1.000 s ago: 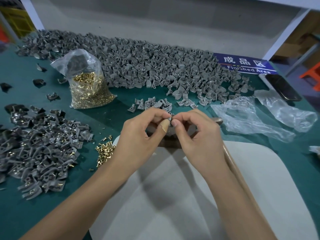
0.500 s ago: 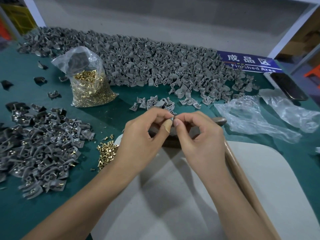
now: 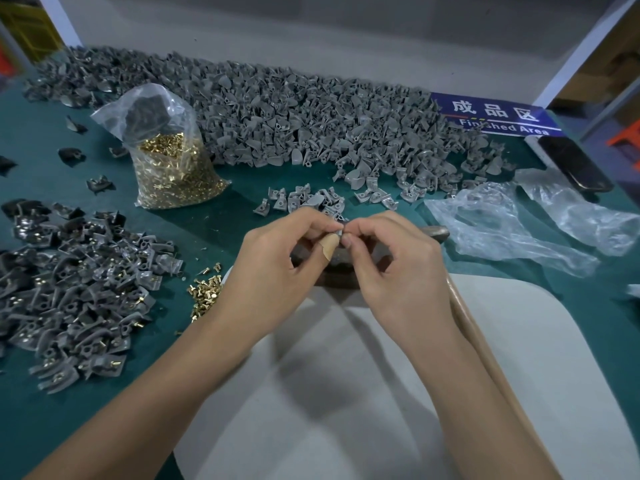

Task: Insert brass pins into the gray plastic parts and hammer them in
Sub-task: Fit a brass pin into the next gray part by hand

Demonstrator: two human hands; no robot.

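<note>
Both hands meet mid-table over the green felt table top (image 3: 221,223): the left hand (image 3: 273,271) (plaster on the thumb) and the right hand (image 3: 398,268) each have fingers curled in, pinching one small gray plastic part (image 3: 338,233) between them. Can't tell if a pin is in it. Loose little brass pins (image 3: 206,292) lie just left of the left wrist, and the clear plastic bag of brass pins (image 3: 169,161) stands farther back-left.

Two bare forearms enter from the lower edge; no sleeves, gloves, rings or wrist-worn items are visible. Left hand (image 3: 273,271): a tan adhesive bandage (image 3: 329,244) is wrapped around the thumb tip. Right hand (image 3: 398,271): uncovered, with short, unpainted fingernails.
</note>
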